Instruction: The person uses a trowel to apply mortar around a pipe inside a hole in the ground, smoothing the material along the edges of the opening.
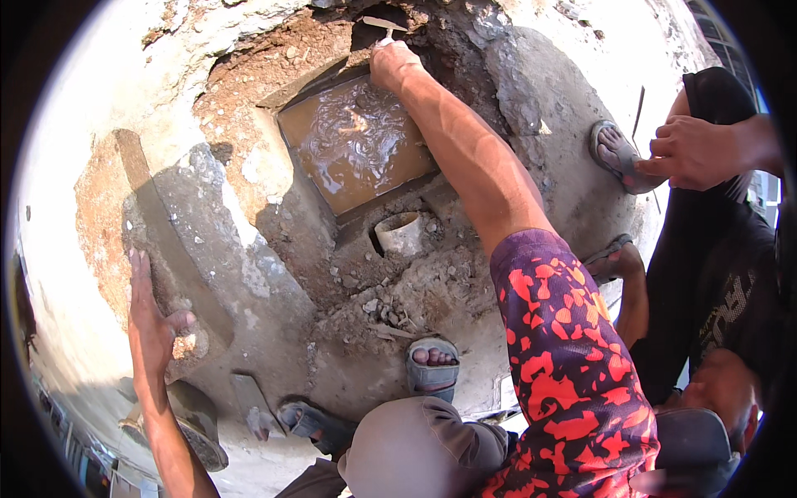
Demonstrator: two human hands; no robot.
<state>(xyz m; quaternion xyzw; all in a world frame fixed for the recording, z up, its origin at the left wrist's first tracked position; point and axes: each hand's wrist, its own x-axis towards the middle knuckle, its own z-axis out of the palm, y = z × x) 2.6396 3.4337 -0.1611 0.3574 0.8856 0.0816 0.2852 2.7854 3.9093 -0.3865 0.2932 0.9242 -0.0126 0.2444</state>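
Note:
My right hand [395, 66] is stretched to the far side of a square pit and closed on a small tool [384, 25] with a flat, pale crosspiece. The tool is at a dark hollow in the broken wall; its exact kind is unclear. Below my wrist, rippling muddy water [353, 149] fills the pit. A short white pipe end [399, 233] stands in the rubble just nearer than the water. At the left, my left hand [153, 311] is open, fingers straight and thumb apart, beside a long mud-coated board [170, 232] and sandy soil. Nothing is in it.
A flat trowel [253, 402] lies near my sandalled foot [315, 423]. A dark round tub [195, 423] stands beside my left forearm. At the right, another person in black [697, 257] crouches close to my right arm. Loose rubble [390, 311] covers the pit's near edge.

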